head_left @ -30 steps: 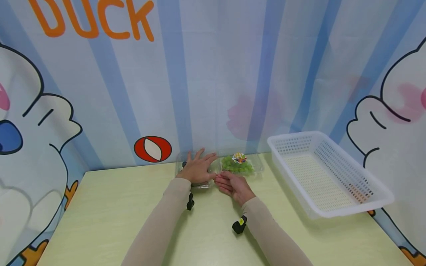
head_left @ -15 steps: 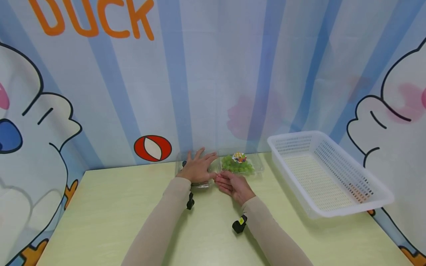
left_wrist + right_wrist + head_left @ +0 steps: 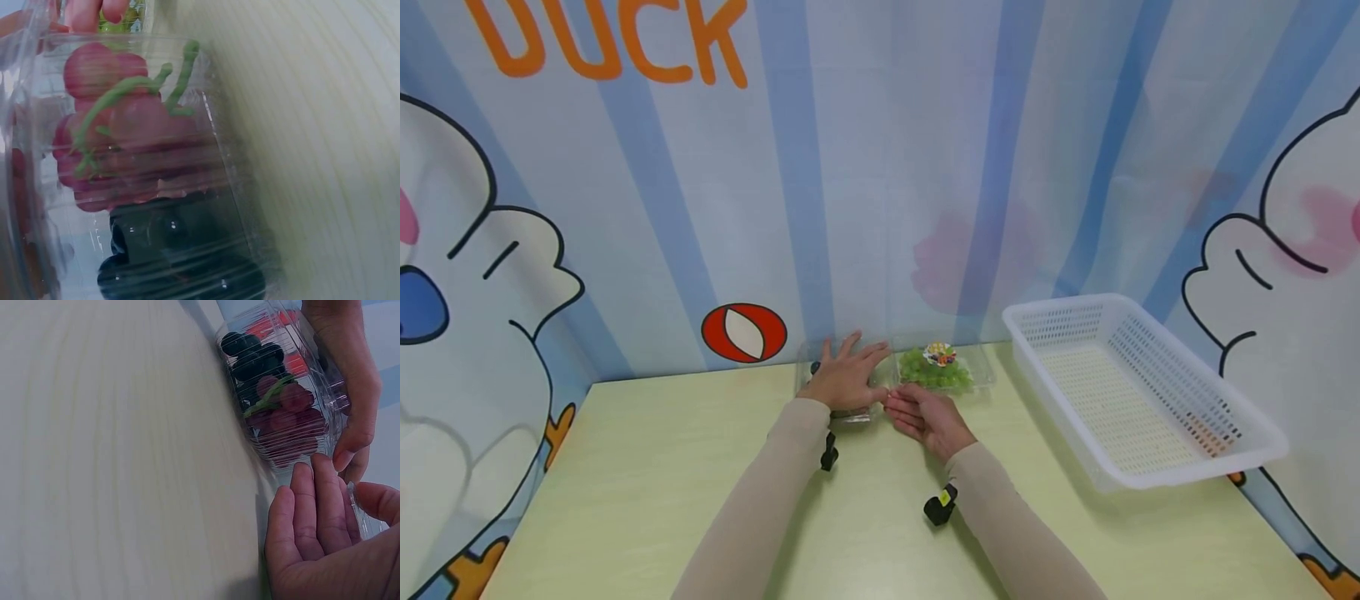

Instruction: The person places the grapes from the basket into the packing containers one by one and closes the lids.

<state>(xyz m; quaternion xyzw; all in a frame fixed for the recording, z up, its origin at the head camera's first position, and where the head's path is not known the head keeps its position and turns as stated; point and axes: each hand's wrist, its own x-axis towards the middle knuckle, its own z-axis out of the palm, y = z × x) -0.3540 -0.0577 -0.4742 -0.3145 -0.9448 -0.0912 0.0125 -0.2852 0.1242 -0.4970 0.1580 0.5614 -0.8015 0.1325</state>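
In the head view my left hand lies with spread fingers on the lid of a clear plastic fruit box at the table's back edge. Red grapes with a green stem and dark grapes show through its side. Right next to it, a second clear box contains green grapes and bears a round colourful sticker. My right hand pinches a clear plastic edge of that box between thumb and fingers. Its fingertips come close to the left thumb.
A white perforated plastic basket stands to the right on the light wooden table. Behind the table hangs a striped blue curtain with printed cartoon figures.
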